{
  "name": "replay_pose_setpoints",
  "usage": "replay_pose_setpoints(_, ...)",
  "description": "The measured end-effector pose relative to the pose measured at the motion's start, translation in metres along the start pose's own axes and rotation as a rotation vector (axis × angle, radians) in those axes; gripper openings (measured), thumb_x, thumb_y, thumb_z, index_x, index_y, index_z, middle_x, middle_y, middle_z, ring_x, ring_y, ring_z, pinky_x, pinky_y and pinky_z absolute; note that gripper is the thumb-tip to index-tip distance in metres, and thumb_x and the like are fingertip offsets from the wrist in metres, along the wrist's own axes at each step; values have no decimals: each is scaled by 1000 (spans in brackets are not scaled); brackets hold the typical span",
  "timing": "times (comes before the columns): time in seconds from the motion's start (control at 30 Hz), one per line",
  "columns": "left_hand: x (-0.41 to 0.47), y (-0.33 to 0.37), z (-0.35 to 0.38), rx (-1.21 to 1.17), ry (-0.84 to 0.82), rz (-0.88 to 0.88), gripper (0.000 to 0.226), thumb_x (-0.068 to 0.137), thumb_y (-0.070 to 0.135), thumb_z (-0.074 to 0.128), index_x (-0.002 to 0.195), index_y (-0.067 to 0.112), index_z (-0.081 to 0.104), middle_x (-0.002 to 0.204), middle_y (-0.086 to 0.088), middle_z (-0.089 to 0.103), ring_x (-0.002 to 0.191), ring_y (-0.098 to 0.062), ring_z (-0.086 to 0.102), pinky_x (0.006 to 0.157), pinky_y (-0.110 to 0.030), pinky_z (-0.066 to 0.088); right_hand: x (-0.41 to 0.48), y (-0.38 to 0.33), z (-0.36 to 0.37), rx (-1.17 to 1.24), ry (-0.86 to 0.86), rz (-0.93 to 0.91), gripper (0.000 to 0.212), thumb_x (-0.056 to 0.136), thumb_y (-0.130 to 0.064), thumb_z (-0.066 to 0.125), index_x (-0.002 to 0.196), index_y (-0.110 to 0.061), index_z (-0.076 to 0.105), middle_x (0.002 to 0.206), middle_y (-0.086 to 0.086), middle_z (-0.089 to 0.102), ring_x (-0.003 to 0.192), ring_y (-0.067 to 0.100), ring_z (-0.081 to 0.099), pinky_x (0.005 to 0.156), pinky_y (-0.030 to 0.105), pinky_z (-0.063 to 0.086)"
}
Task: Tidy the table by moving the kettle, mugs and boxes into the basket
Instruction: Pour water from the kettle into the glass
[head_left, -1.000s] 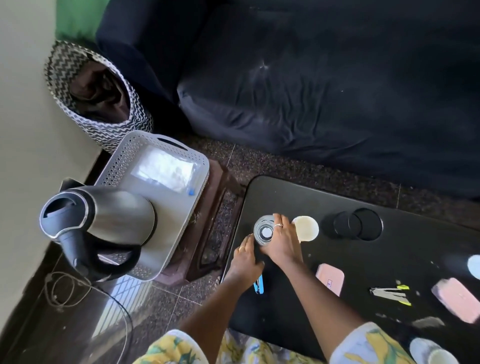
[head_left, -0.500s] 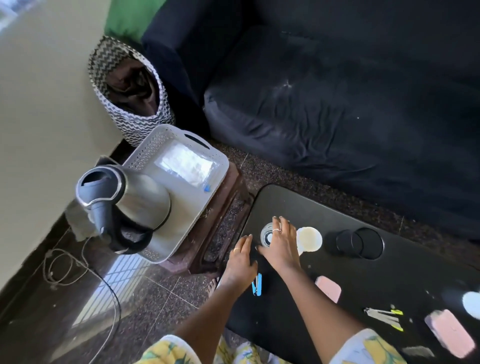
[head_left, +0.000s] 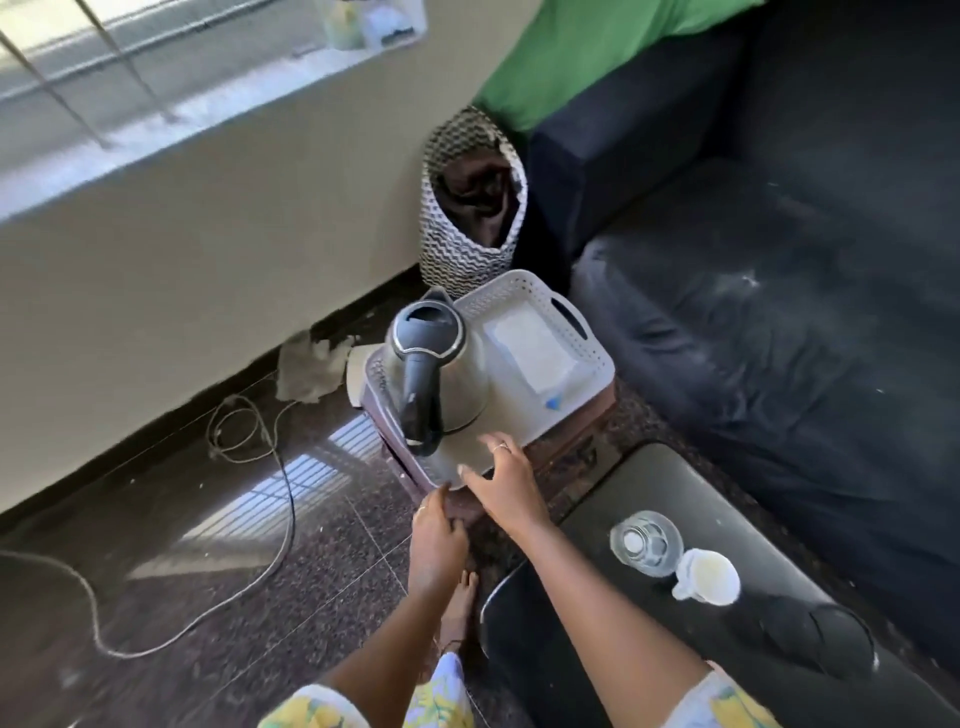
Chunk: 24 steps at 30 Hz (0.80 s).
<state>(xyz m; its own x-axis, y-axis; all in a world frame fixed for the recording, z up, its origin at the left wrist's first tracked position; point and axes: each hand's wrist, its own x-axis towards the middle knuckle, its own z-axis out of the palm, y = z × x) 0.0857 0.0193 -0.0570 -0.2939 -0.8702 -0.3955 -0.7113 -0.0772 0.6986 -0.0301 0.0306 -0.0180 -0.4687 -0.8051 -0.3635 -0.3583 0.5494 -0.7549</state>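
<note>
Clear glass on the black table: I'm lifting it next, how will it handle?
The clear drinking glass looks rigid, probably fragile. Its smooth wall may be slippery. Close beside the white mug, it could knock that if pushed.

Two bare forearms, uncovered from the fingers back past the elbows. Short sleeves only, far behind the fingers at the bottom edge of view: left sleeve (head_left: 306, 711) and right sleeve (head_left: 727, 701), both in pale white-blue cloth printed with large yellow flowers. Same flowered print on the garment (head_left: 441, 691) over the lap, between the two arms. On the right hand (head_left: 506, 488), a thin pale ring (head_left: 500, 446) low on one of the middle fingers. On the left hand (head_left: 436, 540), a narrow band (head_left: 423, 507) near a finger's base, too blurred for detail. Behind the left fingers, a bare foot (head_left: 460, 597), with a thin dark anklet (head_left: 451, 644) at its ankle.
</note>
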Motion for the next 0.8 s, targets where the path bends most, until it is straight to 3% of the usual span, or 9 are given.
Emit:
replay_pose_setpoints(0.13,16,-10,-21,-8,76,-28,50,82,2,49,130,11,50,125,-7,58,118,-21,52,90,-19,35,15,-34,18,154,-28,30,61,81,-32,73,131,-3,53,130,12,57,122,23,52,100,27,39)
replay_pose_setpoints(0.2,24,-12,-28,-6,88,-26,47,84,7,51,131,14,50,125,-5,57,119,-20,51,88,-19,33,23,-43,28,223,-39,66,52,79,-35,74,119,-6,60,118,10,65,110,21,60,87,25,45)
replay_pose_setpoints(0.3,36,-15,-32,35,75,-10,47,87,8,49,134,13,45,132,-5,52,125,-21,45,98,-24,32,33,-56,40,374,-33,170,39,75,-34,78,101,-9,64,97,5,70,91,19,66,72,23,47)
replay_pose_setpoints(0.4,47,-15,-35,106,42,-8,53,89,7,47,141,11,38,146,-7,41,136,-23,31,113,-33,24,40,-65,49,504,7,250,36,74,-25,80,97,-6,61,87,2,67,80,16,63,68,20,48)
replay_pose_setpoints(0.5,53,-17,-36,181,-17,-5,56,91,13,48,144,11,32,151,-6,32,141,-25,23,116,-34,16,46,-71,51,517,53,284,22,79,-17,76,87,-10,57,72,-8,60,65,7,58,51,5,41)
replay_pose_setpoints(0.57,56,-17,-35,221,-65,-21,57,93,21,48,146,15,30,154,-2,28,142,-24,21,116,-34,14,47,-72,50,519,93,313,17,79,-10,71,78,-14,54,66,-10,57,60,7,55,45,4,37)
replay_pose_setpoints(0.7,61,-13,-34,308,-123,-34,57,94,26,45,147,16,27,156,-3,23,143,-17,18,116,-28,6,48,-75,41,489,208,382,12,75,-7,66,84,-7,56,73,2,61,70,21,56,54,19,40)
replay_pose_setpoints(0.8,61,-8,-33,283,-141,-88,55,93,21,42,146,16,30,156,-2,24,144,-19,16,115,-29,12,54,-77,28,473,305,424,15,72,-7,66,83,-6,56,80,8,61,71,24,55,60,24,38)
